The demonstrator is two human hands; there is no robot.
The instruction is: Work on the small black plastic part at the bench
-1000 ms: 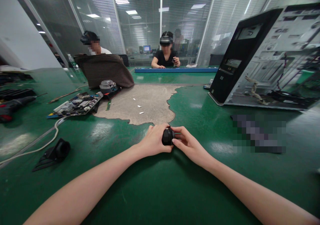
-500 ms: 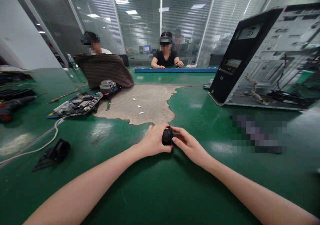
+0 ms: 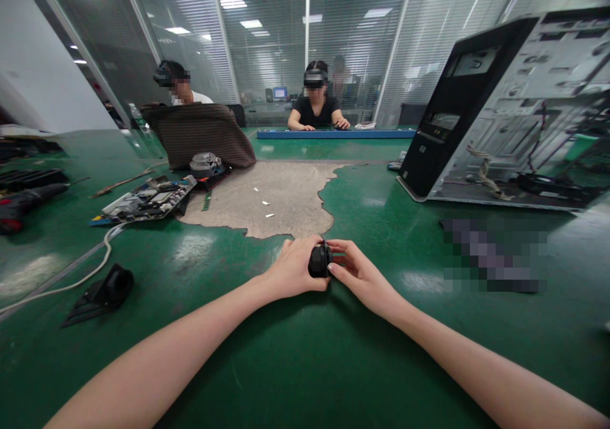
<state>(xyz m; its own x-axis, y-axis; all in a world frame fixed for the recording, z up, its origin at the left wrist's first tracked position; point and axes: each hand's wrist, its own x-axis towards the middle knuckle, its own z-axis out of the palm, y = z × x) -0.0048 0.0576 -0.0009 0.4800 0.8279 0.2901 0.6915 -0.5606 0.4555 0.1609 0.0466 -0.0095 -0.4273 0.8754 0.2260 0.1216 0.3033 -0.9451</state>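
Note:
A small black rounded object [image 3: 319, 261] is held between both hands above the green table [image 3: 267, 365], near the middle of the view. My left hand [image 3: 296, 267] wraps round its left side, with the thumb below and fingers over the top. On its right side, the fingertips and thumb of my right hand [image 3: 356, 272] grip the edge. What the object is, I cannot make out. Just beyond the hands lies a bare grey-brown patch [image 3: 286, 194] of the tabletop with small white scraps on it.
An open computer case [image 3: 457, 111] stands at the right, a blurred dark strip [image 3: 488, 254] below it. Left are a circuit board [image 3: 147, 199], a black bracket-like part [image 3: 102, 292] and a white cable [image 3: 107, 248]. Two people sit beyond a blue bar [image 3: 333, 134].
The fingers of my right hand have shifted slightly on the black object. Across the table, the seated person's hand at the right has lowered towards the bar.

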